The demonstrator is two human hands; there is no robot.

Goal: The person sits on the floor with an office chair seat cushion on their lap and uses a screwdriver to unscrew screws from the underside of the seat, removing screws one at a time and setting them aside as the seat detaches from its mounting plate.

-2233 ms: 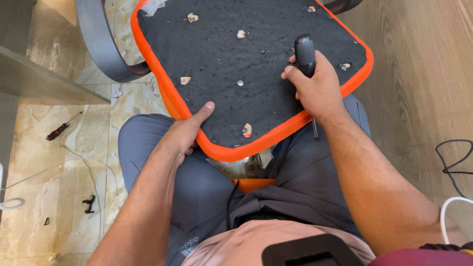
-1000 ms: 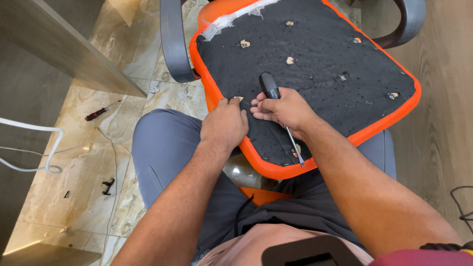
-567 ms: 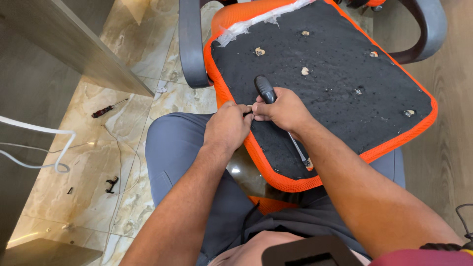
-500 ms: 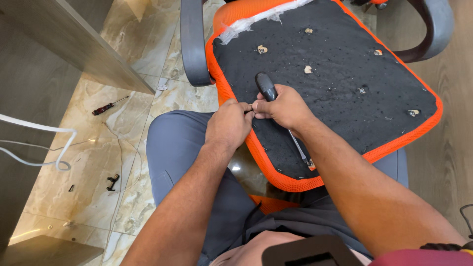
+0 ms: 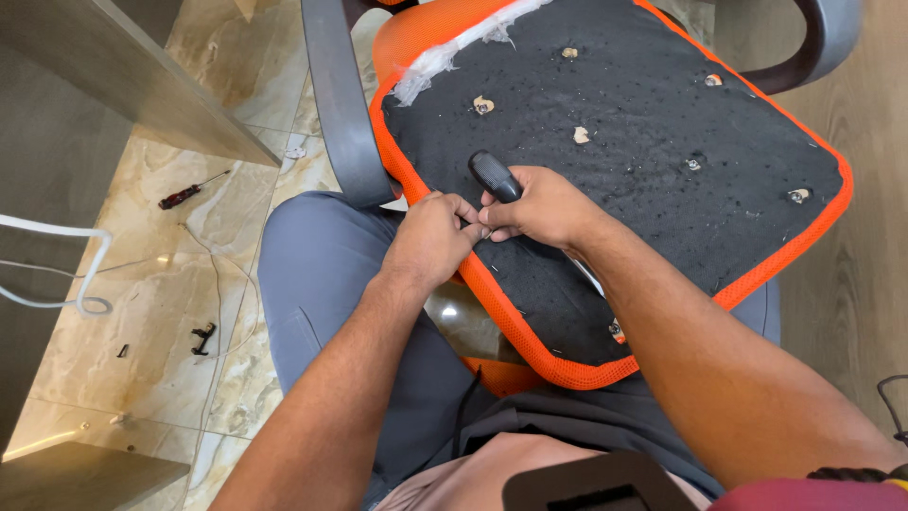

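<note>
With the left hand [image 5: 430,241] moved off the seat [image 5: 662,142] rim since a couple seconds ago, something tiny is now pinched at the near-left orange edge, while a black-handled tool [image 5: 495,176] is gripped by the right hand [image 5: 539,206], so fine edge work seems started.

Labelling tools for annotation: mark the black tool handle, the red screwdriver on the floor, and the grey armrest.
black tool handle [image 5: 494,174], head view, rounded butt end above the right hand.
red screwdriver [image 5: 178,197], head view, red handle.
grey armrest [image 5: 333,104], head view, mid-length of the bar.

Beige marble tile floor [image 5: 151,312] w/ wood plank flooring [image 5: 875,265] at right.
</note>
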